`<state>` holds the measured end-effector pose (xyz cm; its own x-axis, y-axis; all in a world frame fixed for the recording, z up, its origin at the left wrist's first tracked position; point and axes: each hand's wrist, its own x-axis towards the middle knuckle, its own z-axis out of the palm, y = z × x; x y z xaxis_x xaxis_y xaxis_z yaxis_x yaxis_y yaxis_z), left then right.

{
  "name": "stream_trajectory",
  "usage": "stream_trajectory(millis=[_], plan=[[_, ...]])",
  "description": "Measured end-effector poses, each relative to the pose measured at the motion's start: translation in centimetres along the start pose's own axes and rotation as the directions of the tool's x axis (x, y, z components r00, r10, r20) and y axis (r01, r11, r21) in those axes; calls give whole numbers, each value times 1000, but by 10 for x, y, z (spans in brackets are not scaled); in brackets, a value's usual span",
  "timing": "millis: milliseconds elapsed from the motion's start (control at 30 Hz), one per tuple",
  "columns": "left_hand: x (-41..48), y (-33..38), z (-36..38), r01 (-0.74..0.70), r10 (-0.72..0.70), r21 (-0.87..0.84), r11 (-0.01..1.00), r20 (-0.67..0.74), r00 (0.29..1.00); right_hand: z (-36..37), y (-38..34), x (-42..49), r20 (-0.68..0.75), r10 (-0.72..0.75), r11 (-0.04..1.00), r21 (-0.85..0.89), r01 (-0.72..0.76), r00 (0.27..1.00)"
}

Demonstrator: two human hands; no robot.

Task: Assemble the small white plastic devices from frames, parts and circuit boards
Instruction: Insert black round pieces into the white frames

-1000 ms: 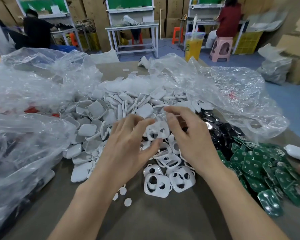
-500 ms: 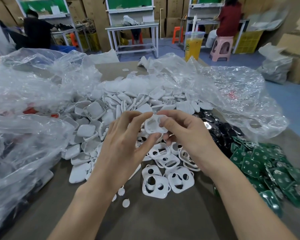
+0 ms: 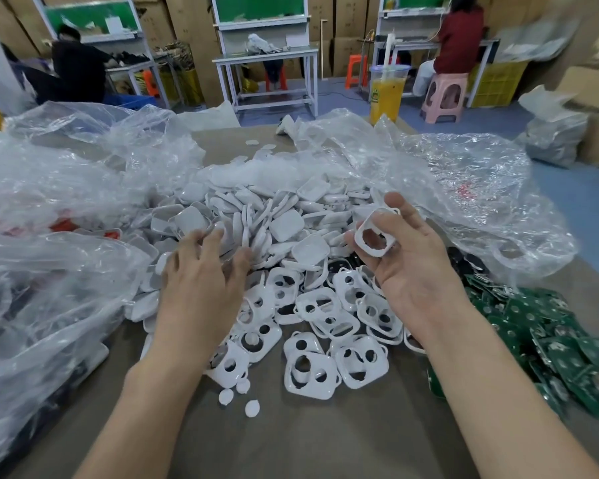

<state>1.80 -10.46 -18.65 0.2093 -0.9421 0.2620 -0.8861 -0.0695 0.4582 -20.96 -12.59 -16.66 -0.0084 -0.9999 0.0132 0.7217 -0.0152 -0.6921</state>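
Observation:
My right hand point(image 3: 412, 267) is turned palm up and pinches a white plastic frame point(image 3: 374, 238) with a round hole, held above the pile. My left hand point(image 3: 201, 281) reaches palm down into the heap of solid white covers point(image 3: 284, 223), its fingers spread and blurred among them; whether it holds one is hidden. White frames with cut-outs point(image 3: 329, 319) lie in a pile in front of both hands. Green circuit boards point(image 3: 547, 344) are heaped at the right, with black parts point(image 3: 464, 257) behind them.
Crumpled clear plastic bags point(image 3: 66, 209) flank the pile on the left and at the right back point(image 3: 464, 174). A few small white round discs point(image 3: 237, 397) lie on the brown table point(image 3: 325, 437). A cup of orange drink point(image 3: 387, 93) stands at the far edge. People sit at benches behind.
Both hands held one frame together in the middle. Now they have parted: my right hand keeps the frame and has turned palm up, my left has gone left into the covers.

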Motion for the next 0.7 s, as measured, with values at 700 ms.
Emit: stream_trajectory(millis=[700], plan=[[-6,11,-10,-116,75,-135,984,-278,958,-2,9,-3,38,57,964,-263,-45,998]])
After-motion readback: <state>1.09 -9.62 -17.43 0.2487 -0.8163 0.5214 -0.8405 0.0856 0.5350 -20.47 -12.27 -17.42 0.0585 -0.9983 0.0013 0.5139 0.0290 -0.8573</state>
